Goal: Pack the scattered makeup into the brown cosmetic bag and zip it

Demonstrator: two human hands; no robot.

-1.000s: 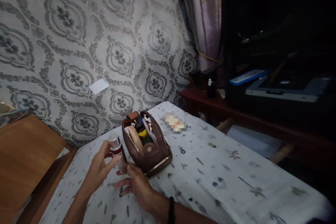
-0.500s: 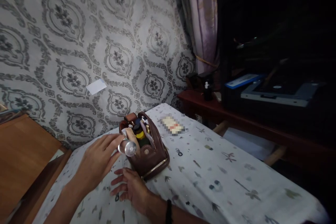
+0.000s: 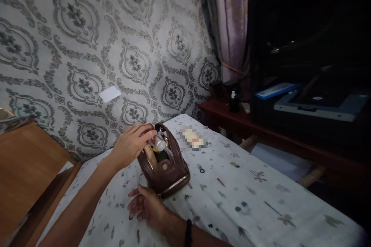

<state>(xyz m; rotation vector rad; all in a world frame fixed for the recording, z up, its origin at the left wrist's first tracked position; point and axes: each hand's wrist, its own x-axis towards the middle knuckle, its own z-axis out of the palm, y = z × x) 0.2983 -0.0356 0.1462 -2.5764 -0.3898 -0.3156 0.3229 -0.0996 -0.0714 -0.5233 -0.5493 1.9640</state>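
A brown leather toiletry bag with its top unzipped stands on the patterned cloth. Between the fingers of my left hand is a small clear bottle, tilted over the bag's opening with its round whitish end toward me. Inside the bag I see a beige tube, a dark green container with a yellow band, and other items partly hidden by the bottle. My right hand, a black band at its wrist, rests near the bag's front left corner, fingers loosely spread and holding nothing.
A blurred yellowish rectangle lies on the cloth right of the bag. The patterned wall rises behind. A wooden cabinet stands left, and a dark red shelf with a dark pump bottle is at right.
My left hand has moved forward and right, bringing the clear bottle from beside the bag to over its opening. My right hand stays near the bag's front; the view has shifted slightly.
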